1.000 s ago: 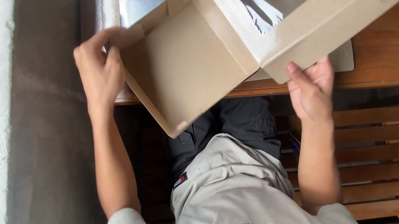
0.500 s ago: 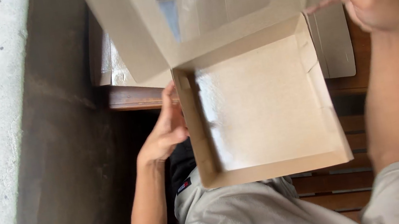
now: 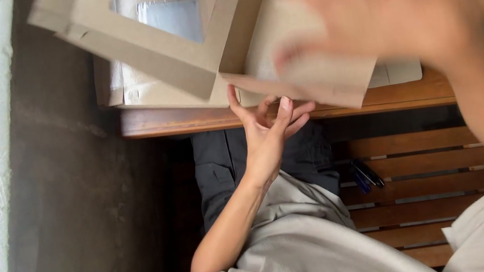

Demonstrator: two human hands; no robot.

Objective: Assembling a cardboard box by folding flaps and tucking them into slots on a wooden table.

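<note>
Head view: right hand (image 3: 378,8) motion-blurred

A brown cardboard box (image 3: 280,51) with a hinged lid is held open above the edge of the wooden table (image 3: 186,118). Its lid tilts out to the left and carries a rectangular clear window (image 3: 173,19). The shallow tray part faces down toward the viewer, its lower wall blurred, one corner resting on fingertips.

1. Brown cardboard box (image 3: 284,76) with a clear window in its lid, held open above the counter (image 3: 187,119) edge.
2. Flat pale boxes (image 3: 129,89) stacked on the counter beneath.
</note>
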